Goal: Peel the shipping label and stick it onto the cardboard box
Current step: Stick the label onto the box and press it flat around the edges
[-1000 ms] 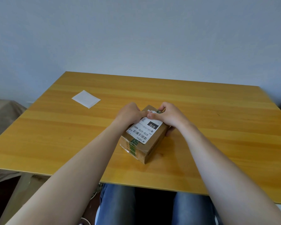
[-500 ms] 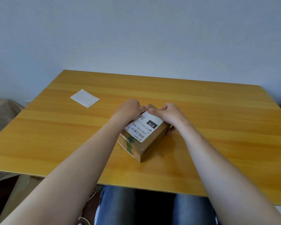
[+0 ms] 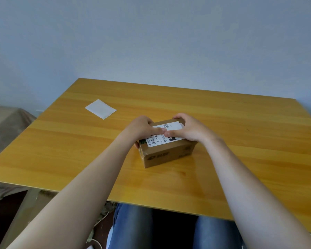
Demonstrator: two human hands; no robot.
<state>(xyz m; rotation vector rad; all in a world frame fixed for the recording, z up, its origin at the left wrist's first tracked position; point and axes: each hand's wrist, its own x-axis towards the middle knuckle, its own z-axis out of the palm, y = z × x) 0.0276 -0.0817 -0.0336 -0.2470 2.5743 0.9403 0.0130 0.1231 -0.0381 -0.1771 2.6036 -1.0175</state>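
A small brown cardboard box [image 3: 166, 156] stands on the wooden table [image 3: 232, 159] near its middle. A white shipping label [image 3: 172, 127] with a barcode and QR code lies flat on the box's top face. My left hand [image 3: 142, 128] grips the box's left end, its thumb pressing on the label. My right hand [image 3: 190, 129] holds the right end, thumb also pressing down on the label. The two thumbs nearly meet at the label's middle and hide part of the print.
A blank white sheet of backing paper [image 3: 101, 111] lies on the table's far left. A beige covered piece of furniture [image 3: 5, 126] stands left of the table. My knees in jeans [image 3: 133, 229] show below the front edge.
The box has been turned so that a long side faces me. Both thumbs have slid from the label's far end to its middle.
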